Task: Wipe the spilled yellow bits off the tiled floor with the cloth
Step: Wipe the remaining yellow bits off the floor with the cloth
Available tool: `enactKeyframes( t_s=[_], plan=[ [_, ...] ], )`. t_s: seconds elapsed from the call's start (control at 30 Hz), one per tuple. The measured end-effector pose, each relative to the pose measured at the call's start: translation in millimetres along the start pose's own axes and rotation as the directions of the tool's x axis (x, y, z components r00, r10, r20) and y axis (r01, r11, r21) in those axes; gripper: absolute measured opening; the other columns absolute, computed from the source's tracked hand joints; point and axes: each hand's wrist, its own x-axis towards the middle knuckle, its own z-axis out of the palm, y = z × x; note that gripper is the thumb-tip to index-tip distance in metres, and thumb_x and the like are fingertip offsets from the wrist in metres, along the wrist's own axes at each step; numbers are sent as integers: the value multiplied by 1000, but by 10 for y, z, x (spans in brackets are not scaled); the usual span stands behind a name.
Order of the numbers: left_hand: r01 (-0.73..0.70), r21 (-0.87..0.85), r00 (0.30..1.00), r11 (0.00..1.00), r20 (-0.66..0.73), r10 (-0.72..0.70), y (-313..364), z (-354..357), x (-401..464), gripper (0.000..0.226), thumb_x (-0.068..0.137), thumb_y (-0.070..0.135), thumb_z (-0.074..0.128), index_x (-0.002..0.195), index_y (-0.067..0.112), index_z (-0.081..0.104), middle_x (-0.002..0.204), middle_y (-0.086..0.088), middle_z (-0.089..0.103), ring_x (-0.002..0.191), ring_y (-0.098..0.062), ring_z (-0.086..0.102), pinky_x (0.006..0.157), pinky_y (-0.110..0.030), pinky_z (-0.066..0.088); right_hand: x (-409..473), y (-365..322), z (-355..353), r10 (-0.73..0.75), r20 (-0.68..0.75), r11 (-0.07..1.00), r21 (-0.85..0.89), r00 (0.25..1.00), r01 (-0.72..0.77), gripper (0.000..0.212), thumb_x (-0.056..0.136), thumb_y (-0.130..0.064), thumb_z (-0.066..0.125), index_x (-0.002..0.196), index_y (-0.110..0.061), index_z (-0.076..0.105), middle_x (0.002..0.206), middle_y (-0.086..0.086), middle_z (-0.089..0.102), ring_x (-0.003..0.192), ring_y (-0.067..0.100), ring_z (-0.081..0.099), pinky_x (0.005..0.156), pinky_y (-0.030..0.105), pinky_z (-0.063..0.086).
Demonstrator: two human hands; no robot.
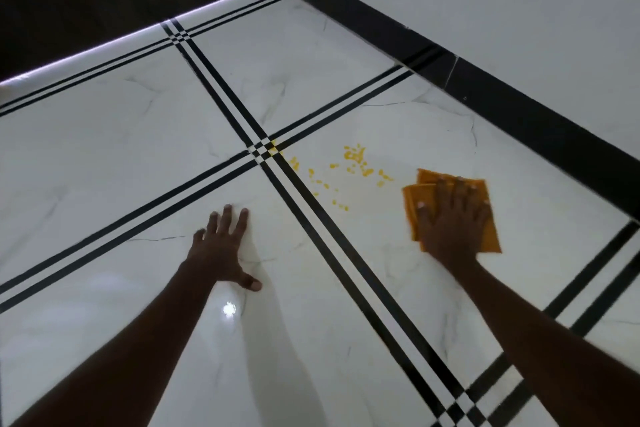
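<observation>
Small yellow bits (355,158) lie scattered on the white marble-look tiled floor (104,156), from the crossing of the black stripes rightward. A folded orange cloth (491,232) lies flat on the floor just right of the spill. My right hand (450,218) presses flat on top of the cloth, fingers spread, covering most of it. My left hand (221,246) rests palm down on the bare tile to the left of the spill, fingers apart, holding nothing.
Double black stripes (311,218) cross the floor between tiles. A white wall with a black skirting board (485,94) runs along the right. A dark panel with a lit strip (104,48) along its base borders the far left side.
</observation>
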Motion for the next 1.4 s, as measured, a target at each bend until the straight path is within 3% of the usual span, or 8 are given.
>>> enactKeyframes(
  t_s=[0.17,0.37,0.5,0.63,0.83,0.97,1.13,1.4],
  plan=[
    [-25,69,997,997,-75,30,-43,86,14,155,53,87,70,156,19,-25,164,-19,-24,154,-40,-6,119,-52,26,455,-496,-2,258,58,965,34,964,-261,83,93,-58,24,162,-13,27,167,30,20,155,52,14,123,70,2],
    [-44,13,995,999,-83,45,-108,55,12,150,56,81,74,158,21,-19,167,-14,-17,155,-37,-4,120,-52,25,-138,-1723,331,-299,56,954,32,953,297,70,99,-52,34,160,-19,36,162,25,36,153,48,27,124,67,14],
    [11,-3,999,1000,-48,-11,-420,-150,35,155,54,77,79,158,16,-18,166,-20,-13,154,-37,-9,121,-55,20,-1035,-1097,40,-452,139,892,56,881,449,74,99,-55,41,165,-24,23,171,14,23,159,39,16,126,62,15],
    [17,-11,998,1000,-61,-18,-595,32,65,155,53,77,79,156,25,-25,164,-17,-25,154,-38,-13,121,-55,20,-565,-659,17,-282,182,957,-22,942,290,72,100,-56,33,162,-19,32,165,21,34,153,45,28,123,64,20],
    [19,-33,994,999,-106,-22,-641,116,123,151,57,70,82,156,30,-25,164,-13,-27,154,-35,-13,122,-53,19,898,-1753,263,-64,152,997,-21,986,68,79,97,-59,22,160,-12,30,164,31,28,153,53,21,122,71,11],
    [34,-79,994,996,-102,-42,-627,81,67,150,59,63,86,155,30,-25,163,-11,-30,154,-35,-16,124,-53,14,82,-2676,481,-396,156,917,15,905,399,72,102,-56,26,164,-18,23,167,24,27,156,48,19,125,67,11],
    [30,-100,994,995,-105,-41,-656,92,38,149,60,64,84,155,31,-26,164,-10,-30,153,-35,-18,124,-54,11,-630,-1894,228,-626,198,779,115,755,616,73,101,-57,32,165,-21,23,171,15,22,159,40,16,125,64,18],
    [33,-156,996,987,-80,-46,-606,151,115,151,61,57,88,154,30,-28,161,-11,-35,151,-36,-26,124,-58,2,1220,-2662,460,-309,192,949,1,932,314,78,97,-61,19,160,-17,31,163,28,32,152,51,24,122,70,13]
  ],
)
